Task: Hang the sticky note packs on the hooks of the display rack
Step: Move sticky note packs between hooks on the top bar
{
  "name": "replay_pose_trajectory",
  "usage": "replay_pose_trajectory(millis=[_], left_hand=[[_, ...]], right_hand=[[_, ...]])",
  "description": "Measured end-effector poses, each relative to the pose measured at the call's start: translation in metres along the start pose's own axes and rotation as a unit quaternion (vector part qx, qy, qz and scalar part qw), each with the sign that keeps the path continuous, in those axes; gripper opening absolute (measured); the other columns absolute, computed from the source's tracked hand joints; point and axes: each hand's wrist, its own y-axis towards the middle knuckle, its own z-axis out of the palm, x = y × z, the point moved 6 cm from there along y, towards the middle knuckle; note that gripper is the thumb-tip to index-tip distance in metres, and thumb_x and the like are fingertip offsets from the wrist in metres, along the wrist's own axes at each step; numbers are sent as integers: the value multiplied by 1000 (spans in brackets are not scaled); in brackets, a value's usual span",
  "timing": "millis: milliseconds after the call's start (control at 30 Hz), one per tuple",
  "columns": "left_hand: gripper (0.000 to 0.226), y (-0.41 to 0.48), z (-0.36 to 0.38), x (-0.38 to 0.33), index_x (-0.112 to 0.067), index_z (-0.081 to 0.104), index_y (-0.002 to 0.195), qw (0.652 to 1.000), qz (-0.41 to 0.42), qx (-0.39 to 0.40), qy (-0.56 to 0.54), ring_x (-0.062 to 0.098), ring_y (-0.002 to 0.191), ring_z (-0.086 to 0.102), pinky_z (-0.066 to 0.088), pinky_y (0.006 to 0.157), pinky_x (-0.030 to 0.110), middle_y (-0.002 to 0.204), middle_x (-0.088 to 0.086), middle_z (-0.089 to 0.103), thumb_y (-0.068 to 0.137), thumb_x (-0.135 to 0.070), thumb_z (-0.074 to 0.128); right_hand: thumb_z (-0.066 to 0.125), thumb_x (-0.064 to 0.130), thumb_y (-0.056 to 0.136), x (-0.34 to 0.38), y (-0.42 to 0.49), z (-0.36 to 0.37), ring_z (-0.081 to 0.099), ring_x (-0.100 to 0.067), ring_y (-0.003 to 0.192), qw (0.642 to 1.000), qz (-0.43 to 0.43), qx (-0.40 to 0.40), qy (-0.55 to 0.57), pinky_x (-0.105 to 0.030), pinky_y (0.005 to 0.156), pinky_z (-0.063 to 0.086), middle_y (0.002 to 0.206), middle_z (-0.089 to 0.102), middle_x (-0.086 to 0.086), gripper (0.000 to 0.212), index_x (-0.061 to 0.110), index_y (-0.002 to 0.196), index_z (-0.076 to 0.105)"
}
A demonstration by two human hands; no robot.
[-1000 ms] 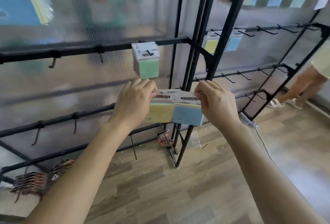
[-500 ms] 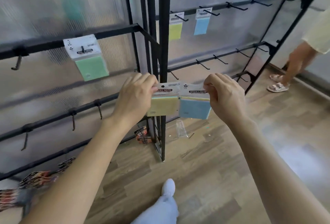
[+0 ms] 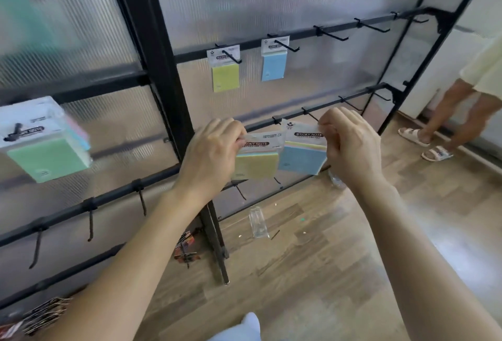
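Holding two packs before display rack (image 3: 152, 50): left hand (image 3: 214, 156) pinches yellow pack (image 3: 256, 165) by header, right hand (image 3: 350, 148) pinches blue pack (image 3: 301, 161) likewise. Three others on hooks (image 3: 330, 35): hung yellow pack (image 3: 225, 77), hung blue pack (image 3: 273, 67), hung green pack (image 3: 46, 160). Bystander (image 3: 459, 110) at right.

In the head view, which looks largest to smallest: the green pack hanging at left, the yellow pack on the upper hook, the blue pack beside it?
1. the green pack: largest, though it hangs nearest the camera.
2 and 3. the hanging yellow pack and the hanging blue pack: they look alike, so not ranked.
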Motion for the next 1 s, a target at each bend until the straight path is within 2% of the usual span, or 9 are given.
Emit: replay_pose_trajectory(millis=[100, 300, 433, 633, 767, 1000], left_hand=[[17, 18, 12, 1, -9, 53, 82, 1000, -20, -3, -4, 18, 74, 47, 35, 68, 31, 79, 1, 54, 88, -18, 41], [22, 42, 31, 5, -9, 52, 82, 998, -56, -6, 25, 16, 75, 43, 33, 68, 30, 79, 0, 50, 89, -21, 36], [16, 52, 44, 9, -6, 53, 82, 993, -103, -9, 64, 15, 75, 42, 27, 70, 24, 79, 1, 50, 89, -15, 41], [11, 70, 61, 7, -5, 53, 83, 977, -176, -35, 114, 17, 76, 44, 30, 70, 29, 80, 1, 48, 91, -10, 47], [8, 81, 75, 4, -4, 53, 85, 962, -218, -45, 158, 22, 77, 47, 32, 69, 31, 83, 7, 54, 91, -6, 50], [11, 100, 84, -1, -6, 53, 87, 942, -262, -47, 203, 22, 78, 46, 31, 67, 30, 86, 8, 56, 93, -12, 46]], right_hand=[[38, 11, 78, -20, 14, 9, 50, -27, 70, 1000, 1, 5, 13, -29, 58, 32, 74, 55, -4, 17, 7, 77, 54], [38, 13, 79, -48, 37, 31, 48, -25, 71, 999, -16, 12, 47, -31, 57, 31, 74, 55, -4, 16, 8, 76, 53], [42, 13, 81, -66, 54, 52, 50, -27, 71, 995, -53, 32, 76, -34, 57, 33, 74, 56, -5, 14, 8, 77, 54], [43, 12, 85, -97, 84, 79, 48, -30, 67, 979, -124, 68, 144, -35, 52, 36, 73, 55, -6, 15, 6, 77, 53], [42, 13, 85, -116, 103, 90, 48, -28, 65, 966, -167, 77, 184, -32, 52, 36, 72, 55, -6, 17, 5, 76, 54], [44, 11, 85, -138, 128, 104, 50, -29, 67, 949, -201, 88, 226, -34, 53, 37, 73, 55, -6, 14, 6, 77, 54]])
